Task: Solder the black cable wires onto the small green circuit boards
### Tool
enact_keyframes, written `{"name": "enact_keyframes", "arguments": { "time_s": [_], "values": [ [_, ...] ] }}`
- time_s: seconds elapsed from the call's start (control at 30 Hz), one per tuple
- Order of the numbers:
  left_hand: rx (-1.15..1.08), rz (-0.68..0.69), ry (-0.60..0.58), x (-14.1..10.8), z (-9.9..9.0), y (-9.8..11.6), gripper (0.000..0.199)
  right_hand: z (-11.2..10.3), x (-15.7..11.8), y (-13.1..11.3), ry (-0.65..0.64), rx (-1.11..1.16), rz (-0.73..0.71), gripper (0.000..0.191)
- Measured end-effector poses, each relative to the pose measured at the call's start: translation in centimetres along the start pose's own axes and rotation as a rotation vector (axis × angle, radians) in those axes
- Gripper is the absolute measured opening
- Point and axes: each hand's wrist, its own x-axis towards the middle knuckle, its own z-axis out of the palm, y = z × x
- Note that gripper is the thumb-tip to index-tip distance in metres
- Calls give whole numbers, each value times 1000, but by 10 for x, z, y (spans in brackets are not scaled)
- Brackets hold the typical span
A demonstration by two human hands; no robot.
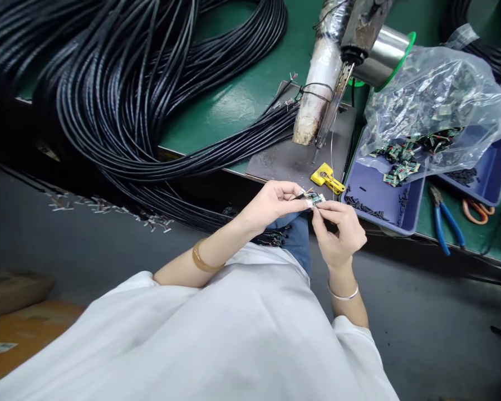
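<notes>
Between my fingertips is a small green circuit board (pixel 316 197) with thin wires at its left side. My left hand (pixel 273 206) pinches the board's left part, where a black cable end and a yellowish wire show. The fingers of my right hand (pixel 338 228) are closed at the board's lower right edge, on a small dark piece too tiny to name. Just beyond the hands, a yellow wire stripper (pixel 328 178) lies on a grey mat (pixel 271 159). Above the mat, a soldering iron (pixel 334 103) points down beside a wrapped white tube (pixel 313 100).
Large bundles of black cable (pixel 121 100) cover the left of the green table (pixel 229 92). To the right are a purple tray (pixel 411 209) with black pieces and boards, a plastic bag (pixel 446 94) of boards, blue-handled pliers (pixel 445 220), orange-handled scissors (pixel 476 211) and a solder spool (pixel 384 55).
</notes>
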Motion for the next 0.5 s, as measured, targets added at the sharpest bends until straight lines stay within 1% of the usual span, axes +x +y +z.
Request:
{"name": "enact_keyframes", "arguments": {
  "time_s": [0.07,0.13,0.23,0.3,0.37,0.5],
  "values": [
    [-7,-35,-26,2,-3,-2,31,3,0,0,5,-17,11,25],
    [-36,-42,-47,2,-6,-4,28,4,3,-1,45,-39,51,25],
    [-77,9,-35,2,-8,-5,27,5,10,-2,182,-73,113,24],
    [-79,48,-22,1,-8,-5,27,6,15,-4,240,-58,154,22],
    [-83,79,-33,0,-8,-5,25,8,17,-6,219,8,213,20],
    [-107,94,-108,-1,-10,-5,21,14,15,-10,130,110,312,15]
  ]
}}
